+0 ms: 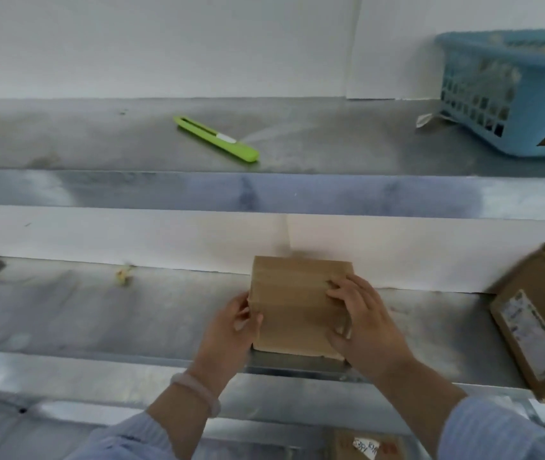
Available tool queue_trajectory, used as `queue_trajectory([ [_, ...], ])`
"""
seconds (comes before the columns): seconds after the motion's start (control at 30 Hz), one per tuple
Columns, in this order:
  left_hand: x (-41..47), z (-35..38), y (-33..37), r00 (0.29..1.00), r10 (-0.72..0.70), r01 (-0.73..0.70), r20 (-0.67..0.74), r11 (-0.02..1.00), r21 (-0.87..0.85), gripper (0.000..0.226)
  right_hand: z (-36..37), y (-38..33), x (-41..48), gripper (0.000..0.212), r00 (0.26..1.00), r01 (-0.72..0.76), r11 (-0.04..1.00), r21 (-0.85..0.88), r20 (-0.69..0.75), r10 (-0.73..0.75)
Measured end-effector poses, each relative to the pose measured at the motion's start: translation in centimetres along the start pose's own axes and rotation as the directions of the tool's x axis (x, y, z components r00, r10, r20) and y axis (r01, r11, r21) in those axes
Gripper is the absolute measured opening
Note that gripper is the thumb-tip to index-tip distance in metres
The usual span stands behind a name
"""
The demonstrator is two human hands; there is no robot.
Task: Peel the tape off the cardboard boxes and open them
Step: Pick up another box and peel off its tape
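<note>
Where the box (292,307) sits: near edge of the steel worktop (98,310), directly between both hands.
Left hand (236,322): grip clasps the box's left edge, thumb on top.
Right hand (360,313): grip curled over the right side, fingertips on top — likely the nearer to any tape end.
Its tape: too blurred to trace.

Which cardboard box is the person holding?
The small plain box in the middle: the left hand grips its left edge and the right hand holds its right side. The bigger box with the label, off to the right, is untouched.
</note>
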State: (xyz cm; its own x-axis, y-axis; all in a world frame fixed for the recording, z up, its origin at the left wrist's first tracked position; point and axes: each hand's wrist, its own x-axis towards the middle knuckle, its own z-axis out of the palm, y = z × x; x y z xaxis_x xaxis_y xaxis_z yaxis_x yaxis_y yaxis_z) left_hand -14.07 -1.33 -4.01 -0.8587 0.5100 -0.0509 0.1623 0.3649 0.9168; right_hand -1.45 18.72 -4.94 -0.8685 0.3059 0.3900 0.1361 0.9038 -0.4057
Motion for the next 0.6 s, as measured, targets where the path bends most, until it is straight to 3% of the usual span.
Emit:
queue_trajectory([
  [0.13,0.7,-0.6,-0.1,0.999,-0.008,0.006,0.037,0.998,0.059,0.018,-0.1,-0.1,1.4,0.057,0.999,0.035,0.986,-0.162,-0.01,-0.037],
  [0.33,2.2,-0.5,0.1,0.997,-0.031,0.024,0.074,0.995,0.094,0.026,-0.2,0.9,1.9,0.059,0.991,0.093,0.952,-0.292,0.115,-0.062],
  [0.47,1.7,0.3,-1.2,0.962,-0.165,0.185,0.219,0.98,-0.073,0.053,1.7,2.0,-0.6,0.06,0.985,0.122,0.965,-0.231,0.15,-0.088],
  [0.6,1.1,0.8,-2.2,0.954,-0.186,0.232,0.235,0.955,-0.187,0.046,2.5,2.2,-1.1,0.063,0.983,0.154,0.961,-0.228,0.137,-0.125],
])
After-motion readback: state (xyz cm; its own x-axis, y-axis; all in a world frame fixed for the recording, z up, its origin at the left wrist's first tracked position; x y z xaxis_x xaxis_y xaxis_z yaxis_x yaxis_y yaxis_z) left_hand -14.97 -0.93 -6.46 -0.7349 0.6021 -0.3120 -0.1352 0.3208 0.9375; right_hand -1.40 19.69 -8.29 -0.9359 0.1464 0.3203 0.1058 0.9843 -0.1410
